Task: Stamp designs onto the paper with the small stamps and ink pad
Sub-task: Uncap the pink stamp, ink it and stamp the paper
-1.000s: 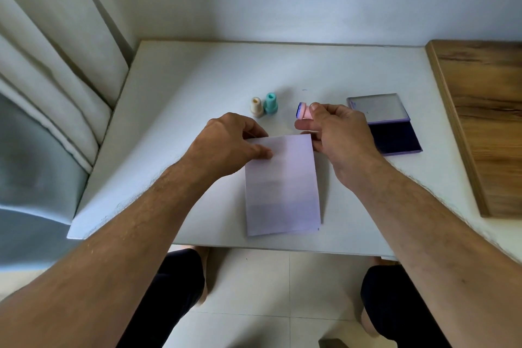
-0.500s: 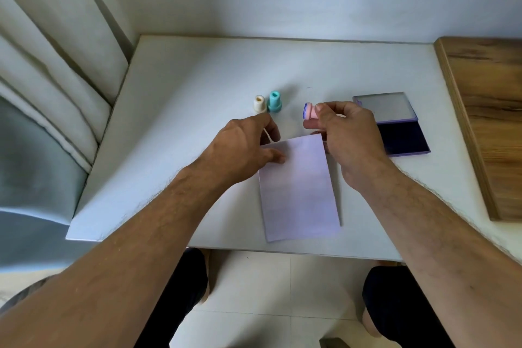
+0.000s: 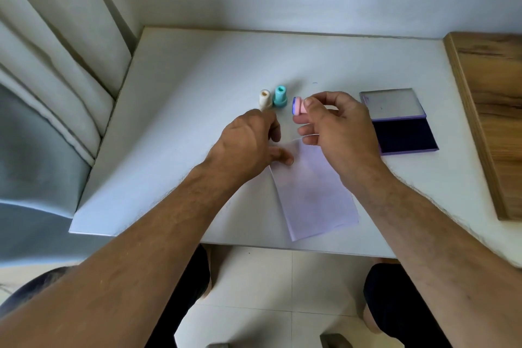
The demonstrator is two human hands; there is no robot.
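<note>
The paper [image 3: 313, 195] lies on the bench [image 3: 180, 110], long axis running 11 to 5 o'clock. The left hand [image 3: 248, 144] presses its top-left corner with loosely spread fingers. The right hand [image 3: 336, 127] pinches the pink stamp [image 3: 298, 106], inked face toward 9 o'clock; the paper lies at its 6 o'clock. The open ink pad [image 3: 404, 133] sits at 3 o'clock.

I can read no text, label or number anywhere (the ink pad's [image 3: 395, 118] lid shows only faint smudges).
</note>
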